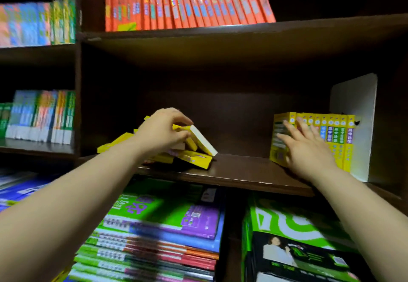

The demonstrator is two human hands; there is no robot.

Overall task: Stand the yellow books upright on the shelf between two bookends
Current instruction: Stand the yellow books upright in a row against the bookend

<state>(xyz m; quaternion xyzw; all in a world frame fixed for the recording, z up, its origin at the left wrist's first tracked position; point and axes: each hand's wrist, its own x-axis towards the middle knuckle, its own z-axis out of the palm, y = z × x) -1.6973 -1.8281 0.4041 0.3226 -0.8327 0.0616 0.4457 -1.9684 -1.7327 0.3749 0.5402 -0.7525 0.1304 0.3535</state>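
Two hands work: left hand (pixel 163 130) pinches a tilted yellow book (pixel 202 137); right hand (pixel 306 147), spread, steadies upright books (pixel 331 136). Stiff, light; grip spines.

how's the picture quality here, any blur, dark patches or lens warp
Head view: dim, the shelf back nearly black, though the upright yellow books and white bookend are lit; motion blur smears the books at far left and the green books below; wide-angle lens slants and bows the upper shelf board; left hand and right hand look fairly sharp.
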